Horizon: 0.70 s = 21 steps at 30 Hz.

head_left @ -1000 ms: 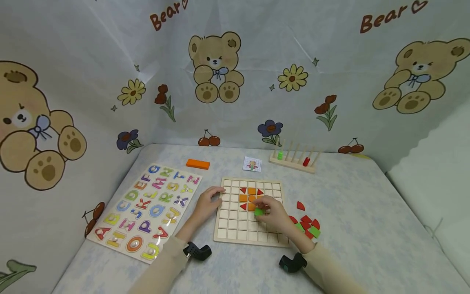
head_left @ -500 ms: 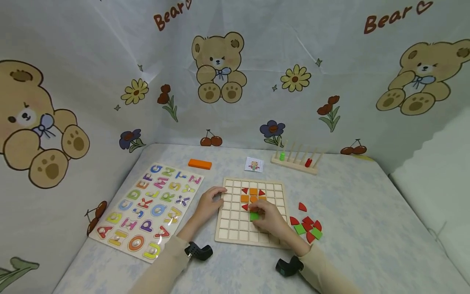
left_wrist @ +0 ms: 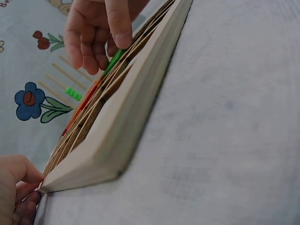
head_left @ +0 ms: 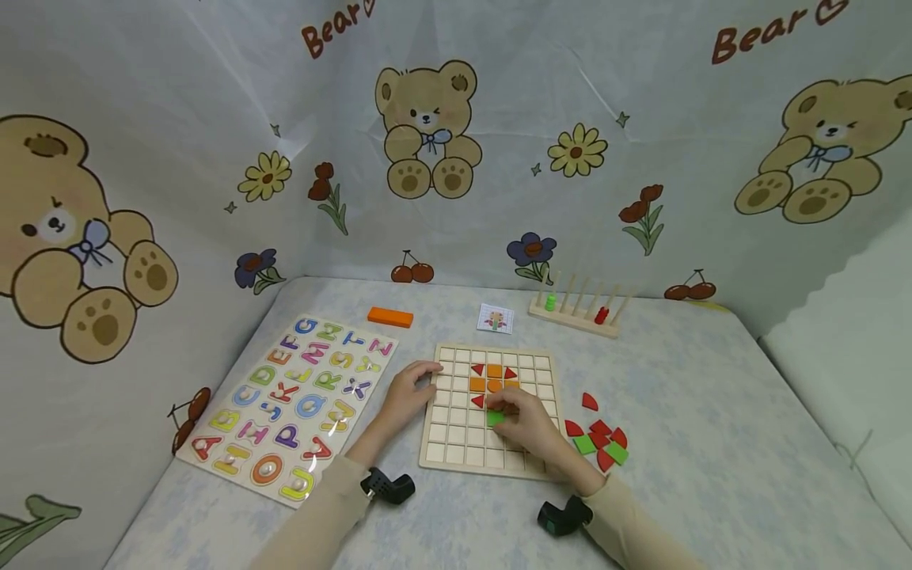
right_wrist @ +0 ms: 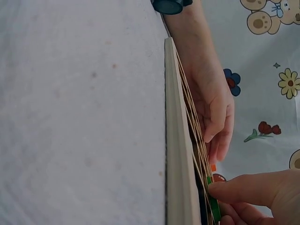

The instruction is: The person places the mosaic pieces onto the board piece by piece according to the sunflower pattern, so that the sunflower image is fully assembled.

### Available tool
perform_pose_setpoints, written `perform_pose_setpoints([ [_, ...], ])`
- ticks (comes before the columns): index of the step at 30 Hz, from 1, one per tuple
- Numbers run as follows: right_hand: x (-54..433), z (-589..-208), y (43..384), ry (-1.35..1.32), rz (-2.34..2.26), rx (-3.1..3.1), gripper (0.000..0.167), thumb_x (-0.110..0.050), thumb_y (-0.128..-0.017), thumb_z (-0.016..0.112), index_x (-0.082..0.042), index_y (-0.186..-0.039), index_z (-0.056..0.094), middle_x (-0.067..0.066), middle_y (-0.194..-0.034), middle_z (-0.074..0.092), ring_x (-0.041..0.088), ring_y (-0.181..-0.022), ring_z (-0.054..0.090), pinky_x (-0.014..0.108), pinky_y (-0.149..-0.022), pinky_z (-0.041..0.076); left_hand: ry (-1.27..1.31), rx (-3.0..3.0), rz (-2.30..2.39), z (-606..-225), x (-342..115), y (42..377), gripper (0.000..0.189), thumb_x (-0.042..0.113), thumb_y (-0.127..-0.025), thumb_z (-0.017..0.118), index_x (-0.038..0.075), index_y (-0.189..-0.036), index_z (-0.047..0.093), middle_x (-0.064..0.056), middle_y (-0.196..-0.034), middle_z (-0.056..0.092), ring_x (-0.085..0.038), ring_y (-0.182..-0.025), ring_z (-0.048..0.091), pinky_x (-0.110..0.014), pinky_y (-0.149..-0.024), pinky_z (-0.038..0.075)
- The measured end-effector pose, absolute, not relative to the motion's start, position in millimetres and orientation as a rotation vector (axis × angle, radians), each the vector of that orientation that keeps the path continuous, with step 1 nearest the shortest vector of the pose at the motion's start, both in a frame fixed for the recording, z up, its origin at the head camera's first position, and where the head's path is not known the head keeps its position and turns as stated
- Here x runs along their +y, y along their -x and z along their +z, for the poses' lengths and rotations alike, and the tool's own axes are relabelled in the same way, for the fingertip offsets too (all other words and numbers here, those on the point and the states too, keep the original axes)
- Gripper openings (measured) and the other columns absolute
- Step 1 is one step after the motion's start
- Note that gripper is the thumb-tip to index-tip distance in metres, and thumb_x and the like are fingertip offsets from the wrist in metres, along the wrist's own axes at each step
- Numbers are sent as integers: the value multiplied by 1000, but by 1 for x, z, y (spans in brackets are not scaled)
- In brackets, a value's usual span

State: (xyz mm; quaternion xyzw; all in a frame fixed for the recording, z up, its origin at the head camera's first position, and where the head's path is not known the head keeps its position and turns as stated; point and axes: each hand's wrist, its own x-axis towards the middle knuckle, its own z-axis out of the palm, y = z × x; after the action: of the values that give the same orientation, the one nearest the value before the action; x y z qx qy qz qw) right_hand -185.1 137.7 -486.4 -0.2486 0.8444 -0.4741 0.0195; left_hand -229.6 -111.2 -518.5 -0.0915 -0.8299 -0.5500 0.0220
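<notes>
A wooden grid board [head_left: 456, 437] lies on the table. My left hand [head_left: 408, 396] holds its left edge; in the left wrist view the fingers [left_wrist: 28, 174] pinch its corner. My right hand [head_left: 530, 426] pinches a green square tile [head_left: 495, 419] at a cell just below the orange pieces. Its thumb [right_wrist: 234, 187] presses on the tile's edge in the right wrist view. Orange squares [head_left: 495, 370] stand around an orange round piece [head_left: 495, 386], with red triangles [head_left: 478, 400] at corners. The right hand hides part of the board.
Right of the board lie loose red pieces [head_left: 590, 402] and green squares [head_left: 584, 445]. An alphabet puzzle [head_left: 285, 412] lies left. Behind are an orange block [head_left: 390, 317], a picture card [head_left: 495, 318] and a peg rack [head_left: 573, 318] with green and red beads.
The right hand has brought the green tile slightly left and down, onto a cell under the orange pieces. The left hand keeps its place on the board edge. The view has shifted slightly.
</notes>
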Motion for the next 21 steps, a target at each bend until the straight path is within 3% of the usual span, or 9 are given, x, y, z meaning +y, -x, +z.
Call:
perform_pose_setpoints([
  [10,157,-480,179,656,-1525,2643,23,7,-86,67,3,-109,70,18,-107,70,31,-97,67,29,-85,58,330,-2549,-1703,-521,-108,231,33,-2,-88,62,6,-119,69,-11,-129,64,-27,-123,59,-45,-109,46],
  [15,188,-474,174,555,-1454,2710,25,3,-87,69,1,-112,69,13,-103,71,21,-91,66,23,-80,56,318,-2560,-1691,-521,-110,231,34,-1,-87,63,7,-120,69,-10,-130,64,-26,-123,59,-44,-110,46],
  [21,236,-474,160,517,-1413,2758,32,4,-84,71,5,-115,66,18,-103,70,23,-88,66,24,-72,56,313,-2556,-1717,-519,-113,229,35,-2,-89,62,6,-122,68,-10,-131,63,-26,-125,57,-43,-110,45],
])
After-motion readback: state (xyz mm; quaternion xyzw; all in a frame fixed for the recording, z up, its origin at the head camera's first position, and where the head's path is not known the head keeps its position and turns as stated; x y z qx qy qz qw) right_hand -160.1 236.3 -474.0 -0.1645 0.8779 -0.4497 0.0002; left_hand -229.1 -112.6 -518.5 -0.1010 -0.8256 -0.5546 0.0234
